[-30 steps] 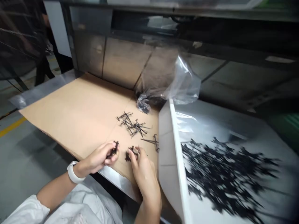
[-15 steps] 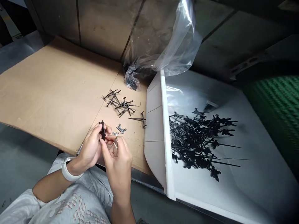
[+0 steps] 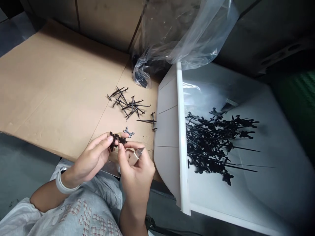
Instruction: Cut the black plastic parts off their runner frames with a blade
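A black plastic part [image 3: 118, 139] with several short prongs is held up just above the near edge of the cardboard. My left hand [image 3: 94, 157] pinches its left end between thumb and fingers. At the right end, the thumb and forefinger of my right hand [image 3: 137, 170] close on it too. Tucked in my right palm is a small knife [image 3: 136, 155] with a pale handle and a flat grey tip pointing up. Just beyond my fingers lies a small grey bracket-like piece [image 3: 128, 132]. Thin black sprue sticks [image 3: 131, 106] lie in a loose heap farther back.
To my right stands a white bin [image 3: 180, 137] on its side wall, holding a tangled pile of black parts [image 3: 211, 144]. A clear plastic bag [image 3: 197, 42] hangs over its back corner. Cardboard [image 3: 61, 88] covers the bench, and a metal panel [image 3: 108, 23] rises behind.
The black part has turned from upright to roughly level, its prongs now showing. My right hand has shifted right, and the knife's tip has come into plainer sight. The view has swung slightly.
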The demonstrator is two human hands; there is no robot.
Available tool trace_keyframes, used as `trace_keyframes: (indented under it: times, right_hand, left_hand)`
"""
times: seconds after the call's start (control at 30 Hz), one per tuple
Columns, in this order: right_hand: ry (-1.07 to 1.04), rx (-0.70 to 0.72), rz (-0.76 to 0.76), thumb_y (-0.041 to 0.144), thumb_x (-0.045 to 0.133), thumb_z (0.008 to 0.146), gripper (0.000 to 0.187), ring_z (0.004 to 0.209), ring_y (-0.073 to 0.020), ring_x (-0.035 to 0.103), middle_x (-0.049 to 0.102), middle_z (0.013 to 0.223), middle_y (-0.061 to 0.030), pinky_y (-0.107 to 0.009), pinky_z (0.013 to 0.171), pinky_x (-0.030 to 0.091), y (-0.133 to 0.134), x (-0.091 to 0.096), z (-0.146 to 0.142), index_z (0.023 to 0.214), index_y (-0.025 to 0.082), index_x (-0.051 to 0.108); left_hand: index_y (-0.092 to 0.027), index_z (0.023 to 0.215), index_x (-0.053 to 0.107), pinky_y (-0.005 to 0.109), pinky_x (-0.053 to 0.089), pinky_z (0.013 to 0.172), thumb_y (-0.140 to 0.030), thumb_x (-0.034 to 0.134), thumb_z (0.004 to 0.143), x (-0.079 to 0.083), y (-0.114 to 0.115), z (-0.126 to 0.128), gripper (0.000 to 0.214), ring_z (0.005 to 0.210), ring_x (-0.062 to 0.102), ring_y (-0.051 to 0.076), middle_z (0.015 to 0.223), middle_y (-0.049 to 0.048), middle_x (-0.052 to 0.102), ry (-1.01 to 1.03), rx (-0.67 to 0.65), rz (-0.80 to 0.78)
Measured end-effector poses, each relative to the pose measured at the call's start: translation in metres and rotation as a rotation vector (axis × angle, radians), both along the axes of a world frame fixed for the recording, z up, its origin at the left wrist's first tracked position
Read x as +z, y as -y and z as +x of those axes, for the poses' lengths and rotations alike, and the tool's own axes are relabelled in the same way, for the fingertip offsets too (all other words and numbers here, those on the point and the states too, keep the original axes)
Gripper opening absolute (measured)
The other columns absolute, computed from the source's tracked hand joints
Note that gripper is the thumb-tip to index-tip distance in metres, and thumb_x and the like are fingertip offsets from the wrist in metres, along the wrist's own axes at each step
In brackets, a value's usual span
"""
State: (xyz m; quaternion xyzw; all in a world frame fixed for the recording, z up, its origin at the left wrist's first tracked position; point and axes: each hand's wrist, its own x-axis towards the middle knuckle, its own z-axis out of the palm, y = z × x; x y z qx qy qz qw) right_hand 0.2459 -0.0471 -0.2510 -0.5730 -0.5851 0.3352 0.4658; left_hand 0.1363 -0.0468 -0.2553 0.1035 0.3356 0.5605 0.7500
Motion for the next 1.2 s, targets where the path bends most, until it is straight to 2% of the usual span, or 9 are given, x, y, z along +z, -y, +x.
trace_keyframes:
  times: [0.1, 0.17, 0.27, 0.33, 0.43, 0.57, 0.7, 0.93, 1.2]
  right_hand:
    - [-0.003, 0.027, -0.022, 0.024, 0.064, 0.088, 0.008, 0.056, -0.009, 0.059, 0.065, 0.07, 0.0034, -0.019, 0.051, 0.048, -0.001, -0.002, 0.001, 0.083, 0.022, 0.06]
    - [-0.003, 0.113, -0.042, 0.027, 0.06, 0.092, 0.004, 0.074, -0.0111, 0.067, 0.069, 0.084, 0.0008, -0.02, 0.063, 0.054, 0.0, 0.001, 0.007, 0.092, 0.023, 0.061]
    - [0.031, 0.265, -0.045, 0.027, 0.043, 0.101, 0.022, 0.102, -0.0126, 0.066, 0.067, 0.106, -0.0021, -0.025, 0.087, 0.055, 0.001, 0.008, 0.019, 0.115, 0.027, 0.061]
    - [0.092, 0.344, -0.019, 0.024, 0.037, 0.103, 0.032, 0.109, -0.0124, 0.063, 0.064, 0.115, -0.0035, -0.026, 0.093, 0.053, 0.001, 0.012, 0.026, 0.126, 0.028, 0.058]
    - [0.159, 0.398, 0.047, 0.019, 0.043, 0.101, 0.036, 0.104, -0.0123, 0.065, 0.066, 0.112, -0.0035, -0.025, 0.088, 0.055, 0.0, 0.009, 0.029, 0.134, 0.029, 0.054]
    - [0.01, 0.286, 0.204, 0.008, 0.054, 0.094, 0.052, 0.094, -0.0139, 0.068, 0.067, 0.104, -0.0006, -0.029, 0.08, 0.058, -0.003, -0.004, 0.025, 0.136, 0.036, 0.048]
    - [-0.018, 0.378, 0.33, -0.001, 0.051, 0.09, 0.052, 0.092, -0.0154, 0.066, 0.066, 0.1, -0.0025, -0.032, 0.076, 0.058, -0.007, -0.011, 0.025, 0.129, 0.033, 0.055]
    - [0.101, 0.414, 0.429, 0.017, 0.068, 0.088, 0.055, 0.078, -0.0154, 0.057, 0.06, 0.094, -0.0037, -0.03, 0.062, 0.052, -0.009, -0.016, 0.029, 0.137, 0.034, 0.05]
    - [0.106, 0.378, 0.485, 0.031, 0.064, 0.092, 0.041, 0.07, -0.0153, 0.056, 0.061, 0.086, -0.0021, -0.029, 0.058, 0.047, -0.009, -0.02, 0.029, 0.132, 0.035, 0.053]
  left_hand:
    - [-0.017, 0.076, 0.074, 0.023, 0.051, 0.082, -0.039, 0.08, 0.077, 0.0, 0.001, 0.002, 0.023, 0.083, 0.064, 0.015, 0.083, 0.0025, 0.07, -0.011, -0.017, -0.023]
    - [-0.018, 0.078, 0.076, 0.022, 0.05, 0.078, -0.04, 0.081, 0.076, 0.0, -0.001, 0.002, 0.023, 0.082, 0.063, 0.014, 0.082, 0.0016, 0.07, -0.02, 0.005, -0.021]
    - [-0.018, 0.077, 0.077, 0.018, 0.048, 0.072, -0.039, 0.083, 0.074, 0.001, -0.003, 0.001, 0.022, 0.079, 0.06, 0.011, 0.082, 0.0005, 0.07, -0.029, 0.048, -0.029]
    - [-0.018, 0.079, 0.078, 0.016, 0.047, 0.071, -0.038, 0.085, 0.071, 0.003, -0.004, 0.0, 0.022, 0.081, 0.059, 0.01, 0.083, 0.0004, 0.07, -0.034, 0.086, -0.053]
    - [-0.018, 0.079, 0.079, 0.016, 0.047, 0.069, -0.036, 0.086, 0.07, 0.005, -0.003, 0.0, 0.022, 0.081, 0.058, 0.01, 0.087, 0.0008, 0.069, -0.022, 0.133, -0.066]
    - [-0.016, 0.077, 0.078, 0.017, 0.046, 0.07, -0.034, 0.083, 0.074, 0.004, -0.001, 0.0, 0.019, 0.076, 0.055, 0.009, 0.081, 0.0006, 0.066, -0.022, 0.127, -0.043]
    - [-0.016, 0.076, 0.076, 0.019, 0.046, 0.069, -0.038, 0.081, 0.076, 0.005, 0.002, 0.002, 0.023, 0.073, 0.053, 0.011, 0.074, 0.0004, 0.062, -0.044, 0.098, -0.036]
    - [-0.017, 0.066, 0.068, 0.021, 0.042, 0.064, -0.042, 0.077, 0.079, 0.011, 0.008, 0.006, 0.029, 0.068, 0.051, 0.011, 0.068, -0.001, 0.056, -0.127, 0.075, -0.029]
    - [-0.018, 0.063, 0.057, 0.026, 0.036, 0.059, -0.042, 0.061, 0.092, 0.007, 0.016, 0.004, 0.038, 0.064, 0.043, 0.013, 0.069, -0.0003, 0.047, -0.363, 0.052, 0.199]
